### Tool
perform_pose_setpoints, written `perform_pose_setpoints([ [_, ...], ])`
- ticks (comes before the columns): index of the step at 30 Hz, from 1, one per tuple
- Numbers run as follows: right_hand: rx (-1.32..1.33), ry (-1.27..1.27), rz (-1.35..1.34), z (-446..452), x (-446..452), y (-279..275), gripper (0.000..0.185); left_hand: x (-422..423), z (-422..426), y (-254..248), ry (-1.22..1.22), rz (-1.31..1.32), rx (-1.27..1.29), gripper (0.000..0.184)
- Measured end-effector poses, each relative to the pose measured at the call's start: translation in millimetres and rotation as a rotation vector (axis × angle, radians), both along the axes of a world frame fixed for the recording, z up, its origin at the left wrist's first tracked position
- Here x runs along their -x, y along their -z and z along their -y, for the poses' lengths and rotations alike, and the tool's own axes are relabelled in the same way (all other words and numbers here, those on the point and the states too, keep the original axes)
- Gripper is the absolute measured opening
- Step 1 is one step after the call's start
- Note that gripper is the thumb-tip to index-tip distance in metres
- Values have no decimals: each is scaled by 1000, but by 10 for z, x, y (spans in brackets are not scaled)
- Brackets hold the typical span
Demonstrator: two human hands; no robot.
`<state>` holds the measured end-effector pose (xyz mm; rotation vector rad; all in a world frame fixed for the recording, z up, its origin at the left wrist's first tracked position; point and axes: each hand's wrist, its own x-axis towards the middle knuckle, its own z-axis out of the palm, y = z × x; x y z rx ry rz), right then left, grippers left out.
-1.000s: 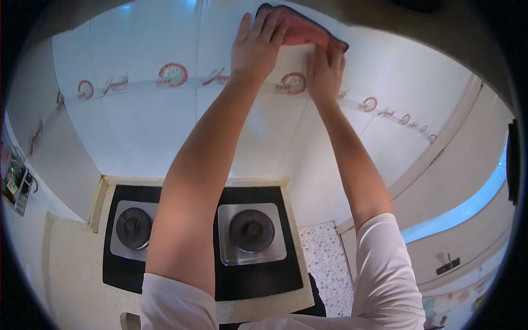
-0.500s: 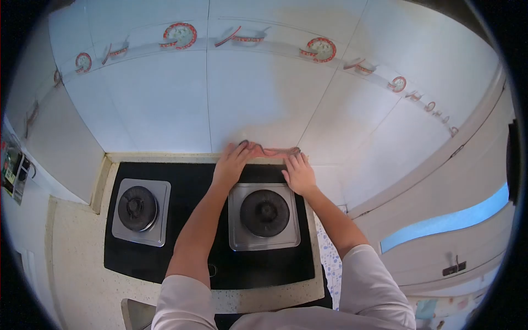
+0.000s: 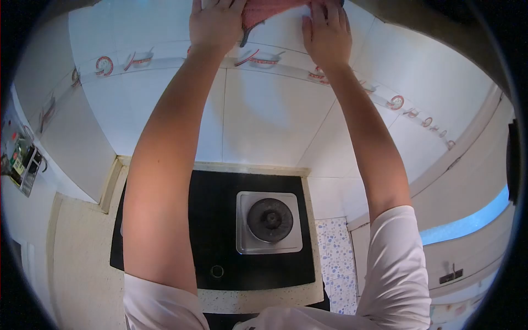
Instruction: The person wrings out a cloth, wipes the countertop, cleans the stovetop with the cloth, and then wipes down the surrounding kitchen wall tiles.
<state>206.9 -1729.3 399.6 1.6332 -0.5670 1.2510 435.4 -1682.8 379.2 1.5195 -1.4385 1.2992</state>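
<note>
High on the tiled wall (image 3: 264, 104), at the top edge of the view, a pinkish-red cloth (image 3: 270, 9) with a dark edging is spread between my two hands. My left hand (image 3: 216, 26) has the cloth's left side, and a dark-edged corner hangs down beside it. My right hand (image 3: 331, 39) is at the cloth's right side, its thumb pointing up and apart from the other fingers. The fingertips of both hands are partly cut off or hidden by the cloth. Both arms reach up over the black gas stove (image 3: 214, 220).
One round burner (image 3: 269, 220) on a steel plate shows between my arms; my left arm covers the other. Speckled countertop (image 3: 82, 253) runs along the left. To the right are a door (image 3: 462, 242) and blue-spotted flooring (image 3: 336, 258). A rack with bottles (image 3: 25, 162) hangs far left.
Both hands have moved up the wall with the cloth, from just above the stove's back edge to above the patterned tile band. My left arm now covers the left burner.
</note>
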Motion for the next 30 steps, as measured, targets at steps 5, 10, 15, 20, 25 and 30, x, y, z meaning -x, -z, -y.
perform_pose_setpoints([
  [5,-165,41,-79,134,-8,980,51,-170,104,918,37,59,-22,67],
  [10,-551,90,-533,-223,329,3177,48,-401,-278,2927,144,53,-431,70],
  [15,-695,175,-763,-501,358,3965,47,-396,-502,4153,67,72,-597,69],
  [20,-618,212,-738,-456,271,3428,52,-617,-458,3913,10,67,-537,72],
  [25,-306,228,-387,-166,-473,1559,63,-1073,-285,1723,-70,-65,-165,71],
  [30,32,65,-157,-200,-1176,-202,46,-1507,-194,-10,-118,-20,30,74],
])
